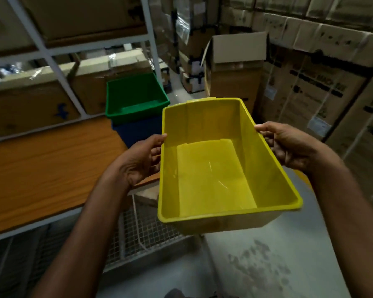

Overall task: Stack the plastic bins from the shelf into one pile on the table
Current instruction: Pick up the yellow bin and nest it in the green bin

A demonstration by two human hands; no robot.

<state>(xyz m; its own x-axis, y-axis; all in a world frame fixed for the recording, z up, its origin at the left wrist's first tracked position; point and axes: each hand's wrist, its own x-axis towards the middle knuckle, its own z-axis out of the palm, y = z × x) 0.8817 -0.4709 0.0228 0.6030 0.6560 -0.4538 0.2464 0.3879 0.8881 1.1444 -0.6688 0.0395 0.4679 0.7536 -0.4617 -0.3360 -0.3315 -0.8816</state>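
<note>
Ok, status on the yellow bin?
Both gripping: left hand, right hand on yellow bin, airborne. On table, green bin sits in blue bin. Nothing between yellow bin and green bin.

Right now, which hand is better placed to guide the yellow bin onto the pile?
Left, probably. The left hand grips the yellow bin on the side nearest the green bin, nested in the blue bin on the table. The right hand grips its far side.

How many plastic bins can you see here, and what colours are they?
yellow bin: 1
green bin: 1
blue bin: 1
Total: 3
</note>
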